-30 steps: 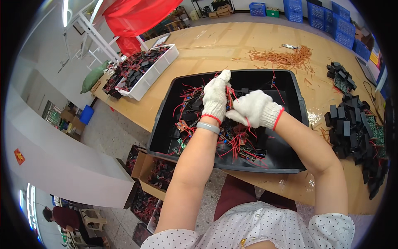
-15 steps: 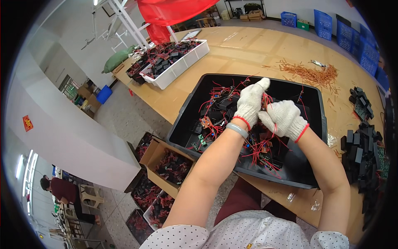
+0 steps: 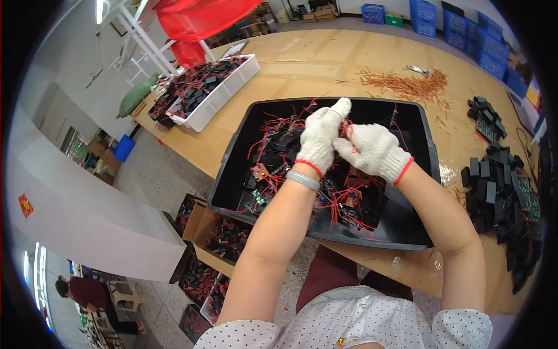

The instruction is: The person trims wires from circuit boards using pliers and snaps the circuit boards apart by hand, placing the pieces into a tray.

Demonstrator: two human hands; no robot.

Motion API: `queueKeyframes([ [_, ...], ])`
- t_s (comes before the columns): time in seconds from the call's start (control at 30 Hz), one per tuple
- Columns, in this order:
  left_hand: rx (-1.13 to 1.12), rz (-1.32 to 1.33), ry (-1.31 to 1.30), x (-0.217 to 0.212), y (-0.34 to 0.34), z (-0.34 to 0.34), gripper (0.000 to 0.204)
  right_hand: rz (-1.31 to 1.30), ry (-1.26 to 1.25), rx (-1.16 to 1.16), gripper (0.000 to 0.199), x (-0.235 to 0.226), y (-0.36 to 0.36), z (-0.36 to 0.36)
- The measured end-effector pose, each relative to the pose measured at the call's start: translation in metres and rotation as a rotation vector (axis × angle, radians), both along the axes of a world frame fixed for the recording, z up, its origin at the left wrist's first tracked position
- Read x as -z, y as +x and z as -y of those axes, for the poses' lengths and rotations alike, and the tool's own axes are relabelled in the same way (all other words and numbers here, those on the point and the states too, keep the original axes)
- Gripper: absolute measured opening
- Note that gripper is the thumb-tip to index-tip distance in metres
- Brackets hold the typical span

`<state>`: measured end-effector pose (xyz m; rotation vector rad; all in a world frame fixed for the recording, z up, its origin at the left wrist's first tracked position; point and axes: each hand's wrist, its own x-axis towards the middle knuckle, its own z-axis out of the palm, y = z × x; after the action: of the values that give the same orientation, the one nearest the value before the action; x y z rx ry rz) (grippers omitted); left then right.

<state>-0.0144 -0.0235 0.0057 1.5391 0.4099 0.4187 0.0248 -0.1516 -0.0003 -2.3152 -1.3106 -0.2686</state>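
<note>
Both hands wear white knit gloves with red cuffs and meet over a black plastic tray [image 3: 427, 152] full of small black parts and circuit boards with red wires [image 3: 273, 157]. My left hand [image 3: 321, 139] is closed on a red-wired piece, its forefinger pointing up. My right hand [image 3: 372, 150] pinches the same red wire [image 3: 349, 130] from the right. What lies between the fingers is mostly hidden by the gloves.
A white bin [image 3: 226, 96] of the same black parts stands at the table's far left. Stacks of black blocks [image 3: 494, 192] lie to the right, a heap of copper-coloured wire bits [image 3: 410, 84] behind. Cardboard boxes [image 3: 203, 224] of parts sit on the floor. Blue crates [image 3: 453, 20] stand at the back.
The view has shifted, so the tray and hands sit further right in the picture. Both hands stay together over the tray, working the red wire.
</note>
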Motion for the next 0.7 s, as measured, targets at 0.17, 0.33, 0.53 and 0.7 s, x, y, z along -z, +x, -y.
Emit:
queueKeyframes([
  [0.17, 0.061, 0.031, -0.247, 0.013, 0.011, -0.004, 0.024, 0.024, -0.163, -0.039, 0.039, -0.009, 0.001, 0.003],
  [0.33, 0.114, 0.064, -0.346, 0.013, 0.012, -0.001, 0.019, 0.008, -0.226, -0.074, 0.049, -0.018, -0.002, 0.005],
  [0.53, 0.012, 0.037, -0.275, 0.012, 0.009, -0.002, 0.037, -0.073, -0.137, -0.009, 0.043, -0.017, -0.001, 0.011],
  [0.7, 0.088, 0.15, -0.26, 0.011, 0.008, -0.004, 0.041, -0.177, -0.031, 0.003, 0.05, -0.005, 0.01, 0.013],
])
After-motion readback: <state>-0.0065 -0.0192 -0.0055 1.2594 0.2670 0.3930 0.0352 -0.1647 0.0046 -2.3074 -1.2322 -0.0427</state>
